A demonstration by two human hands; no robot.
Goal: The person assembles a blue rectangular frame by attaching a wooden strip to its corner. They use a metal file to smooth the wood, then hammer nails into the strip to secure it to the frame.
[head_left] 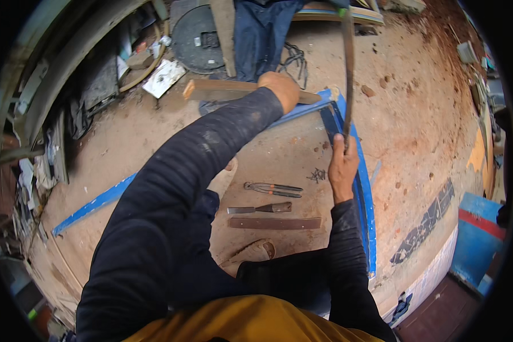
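Observation:
My left hand (280, 90) is closed over a wooden piece (222, 89) that lies across the far side of a blue wooden frame (358, 142). My right hand (343, 168), near the frame's right side, grips the lower end of a long, narrow dark-brown strip (348, 62). That strip reaches away from me past the frame's corner; its far end shows something green. Between the frame's sides lie pincers (273, 188) with black and orange handles, a chisel (259, 208), a flat brown wood strip (275, 223) and a small pile of nails (318, 174).
Another blue length (94, 204) shows left of my arm. A round dark lid (198, 40), blue cloth (262, 34) and scrap lie at the far left. A blue panel with a red stripe (479, 231) stands at right. My shoe (251, 253) is inside the frame.

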